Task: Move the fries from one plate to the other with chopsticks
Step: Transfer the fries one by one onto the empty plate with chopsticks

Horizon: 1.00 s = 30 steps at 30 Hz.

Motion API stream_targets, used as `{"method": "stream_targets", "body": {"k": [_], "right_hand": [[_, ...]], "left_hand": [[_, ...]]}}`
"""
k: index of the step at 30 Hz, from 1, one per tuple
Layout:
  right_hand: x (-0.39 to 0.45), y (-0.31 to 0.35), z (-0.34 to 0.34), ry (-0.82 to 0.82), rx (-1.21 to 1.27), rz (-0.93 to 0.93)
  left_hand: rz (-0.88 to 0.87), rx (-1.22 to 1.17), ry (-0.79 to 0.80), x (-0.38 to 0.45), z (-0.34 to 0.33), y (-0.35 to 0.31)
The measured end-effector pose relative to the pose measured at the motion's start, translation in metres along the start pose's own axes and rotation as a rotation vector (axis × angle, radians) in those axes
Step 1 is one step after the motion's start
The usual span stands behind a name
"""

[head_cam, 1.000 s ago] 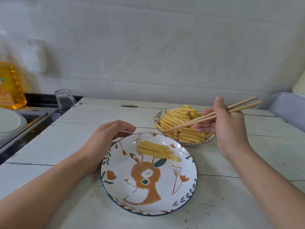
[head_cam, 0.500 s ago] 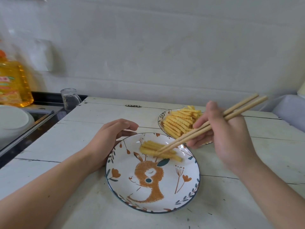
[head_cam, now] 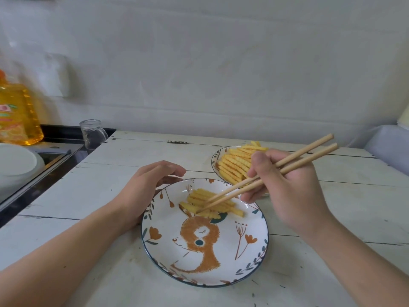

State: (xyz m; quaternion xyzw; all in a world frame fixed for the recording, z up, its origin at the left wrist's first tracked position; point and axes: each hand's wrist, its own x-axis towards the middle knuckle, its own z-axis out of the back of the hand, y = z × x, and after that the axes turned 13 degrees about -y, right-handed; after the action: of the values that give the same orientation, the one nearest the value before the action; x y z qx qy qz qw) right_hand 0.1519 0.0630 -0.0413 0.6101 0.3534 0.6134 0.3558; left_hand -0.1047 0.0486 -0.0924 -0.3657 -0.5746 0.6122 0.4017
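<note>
Fries (head_cam: 211, 203) are looking light and brittle, so your right hand (head_cam: 285, 185), gripping the chopsticks (head_cam: 261, 181), is needing a gentle mid-length pinch while your left hand (head_cam: 143, 187) is resting loosely curled.

Over on the far left, a bottle of yellow oil (head_cam: 17, 114) stands by the wall, a clear glass mug (head_cam: 93, 134) beside the white plank bench (head_cam: 110, 173), and a white dish (head_cam: 16, 165) sits near the dark sink (head_cam: 55, 154).
</note>
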Motion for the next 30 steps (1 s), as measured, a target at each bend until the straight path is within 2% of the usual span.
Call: {"method": "stream_targets", "body": {"k": [8,12,17,22,30], "right_hand": [[0.005,0.001,0.004,-0.052,0.041,0.006],[0.027,0.002,0.021,-0.231,0.085,0.06],[0.046,-0.013,0.051,-0.365,-0.103,0.192],[0.045,-0.018,0.054,-0.395,-0.237,0.316],[0.045,-0.029,0.05,-0.326,-0.258,0.322]], "left_hand": [[0.012,0.014,-0.008,-0.001,-0.001,-0.001],[0.01,0.012,-0.017,-0.001,-0.001,0.0],[0.003,0.016,-0.014,-0.002,-0.002,0.0],[0.005,0.016,-0.016,-0.002,-0.001,-0.001],[0.003,0.016,-0.017,-0.003,-0.001,-0.001]]}}
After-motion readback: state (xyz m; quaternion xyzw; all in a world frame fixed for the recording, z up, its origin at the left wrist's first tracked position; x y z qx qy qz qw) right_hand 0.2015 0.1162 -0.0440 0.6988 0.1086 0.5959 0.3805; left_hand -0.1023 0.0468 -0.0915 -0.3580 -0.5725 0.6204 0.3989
